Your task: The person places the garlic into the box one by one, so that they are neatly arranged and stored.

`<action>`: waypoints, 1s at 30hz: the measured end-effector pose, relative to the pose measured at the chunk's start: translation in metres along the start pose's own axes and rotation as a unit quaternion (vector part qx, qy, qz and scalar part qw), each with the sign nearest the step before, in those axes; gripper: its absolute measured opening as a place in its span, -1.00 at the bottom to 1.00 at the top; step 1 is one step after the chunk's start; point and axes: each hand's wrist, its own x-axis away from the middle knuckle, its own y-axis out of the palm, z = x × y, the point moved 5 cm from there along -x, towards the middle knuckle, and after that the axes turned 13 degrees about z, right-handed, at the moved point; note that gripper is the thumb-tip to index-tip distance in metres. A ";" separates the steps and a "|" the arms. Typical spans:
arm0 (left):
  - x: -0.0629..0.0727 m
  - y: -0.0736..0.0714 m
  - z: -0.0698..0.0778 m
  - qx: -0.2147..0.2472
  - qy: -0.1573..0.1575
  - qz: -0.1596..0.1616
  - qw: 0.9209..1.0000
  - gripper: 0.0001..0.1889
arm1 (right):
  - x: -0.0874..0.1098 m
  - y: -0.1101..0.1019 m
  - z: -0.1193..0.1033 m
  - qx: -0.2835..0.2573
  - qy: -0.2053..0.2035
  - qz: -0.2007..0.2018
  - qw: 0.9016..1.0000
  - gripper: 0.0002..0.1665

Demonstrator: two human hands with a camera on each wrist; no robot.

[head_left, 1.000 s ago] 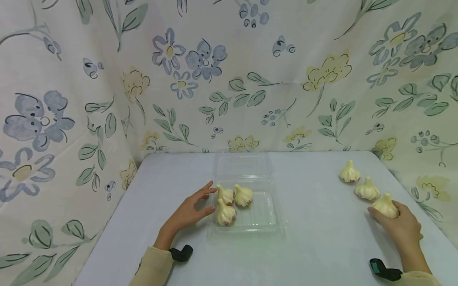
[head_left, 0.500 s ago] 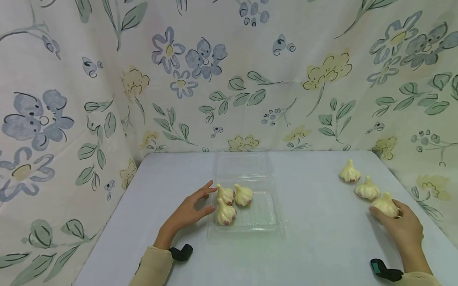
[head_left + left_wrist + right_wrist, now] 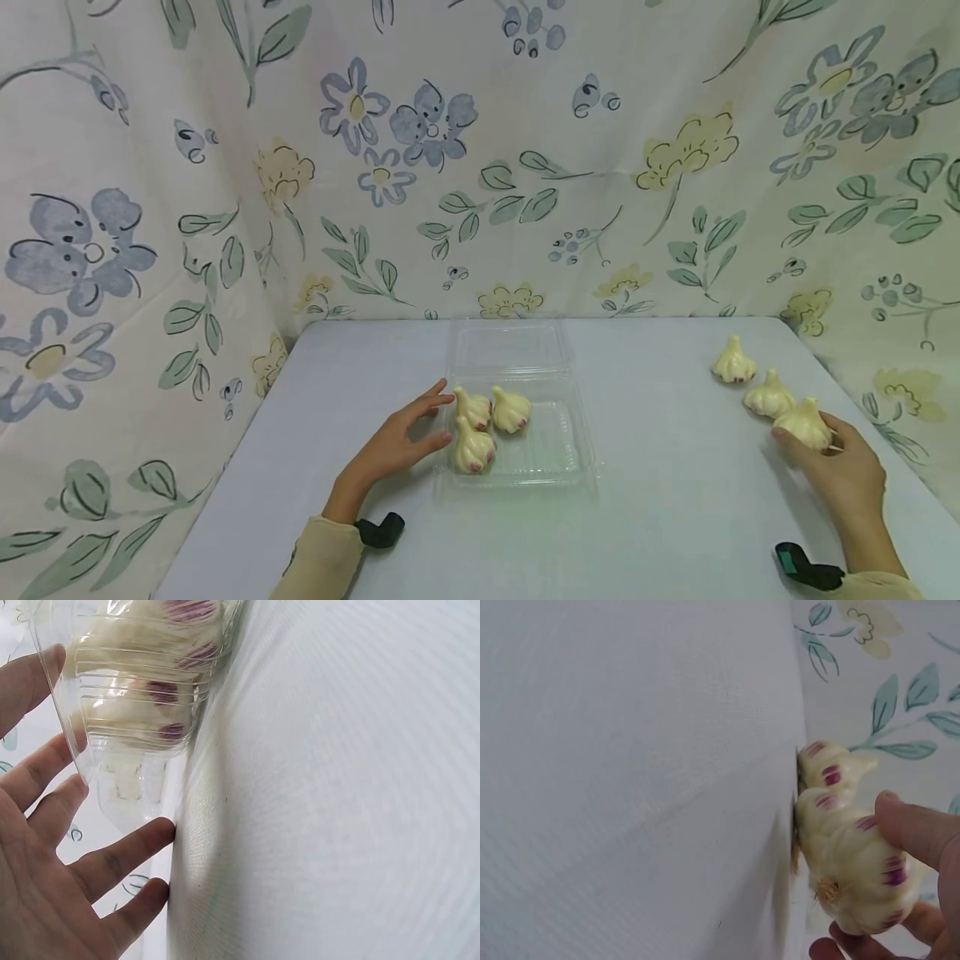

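On the right of the table, my right hand [image 3: 846, 467] holds a garlic bulb [image 3: 804, 427] between thumb and fingers. In the right wrist view that garlic bulb [image 3: 866, 870] shows purple patches and a rooty base, tilted and raised a little off the table. Two other garlic bulbs stand just behind it, the nearer one [image 3: 769, 395] overlapped by it and the farther one [image 3: 733, 362] apart. My left hand [image 3: 401, 442] lies with spread fingers at the left rim of a clear plastic clamshell box [image 3: 551, 442]. Three garlic bulbs [image 3: 474, 450] sit in the box's left half.
The box's lid [image 3: 510, 348] lies folded back toward the rear of the white table [image 3: 660, 517]. A floral curtain [image 3: 480, 167] hangs along the back and both sides. A black wrist camera [image 3: 808, 568] sits by each wrist.
The right hand has lifted the garlic bulb slightly upward, so it now overlaps the bulb behind it more. My left hand and the box have stayed in place.
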 end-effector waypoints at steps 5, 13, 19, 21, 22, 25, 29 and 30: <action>0.001 0.001 0.001 -0.002 -0.003 0.000 1.000 -0.38 | 0.002 -0.001 -0.002 -0.003 -0.006 0.007 1.000 0.06; 0.002 0.000 0.002 -0.006 -0.006 -0.001 1.000 -0.37 | 0.007 0.002 -0.013 -0.018 -0.012 0.006 1.000 0.07; 0.001 0.000 0.002 -0.005 -0.008 -0.001 1.000 -0.38 | 0.012 0.008 -0.024 -0.020 -0.041 0.001 0.999 0.07; 0.001 0.000 0.002 -0.005 -0.009 -0.002 1.000 -0.38 | 0.013 0.010 -0.027 -0.020 -0.057 0.002 0.998 0.07; 0.001 0.000 0.002 -0.005 -0.009 -0.002 1.000 -0.38 | 0.014 0.011 -0.028 -0.024 -0.064 0.000 0.998 0.06; 0.001 0.000 0.003 -0.005 -0.009 -0.002 1.000 -0.38 | 0.016 0.014 -0.033 -0.033 -0.084 -0.005 0.996 0.05; 0.001 0.000 0.004 -0.009 -0.006 -0.001 1.000 -0.38 | 0.021 0.019 -0.042 -0.047 -0.092 -0.026 0.994 0.07; 0.001 0.000 0.004 -0.009 -0.005 -0.001 1.000 -0.38 | 0.023 0.020 -0.044 -0.049 -0.091 -0.031 0.994 0.08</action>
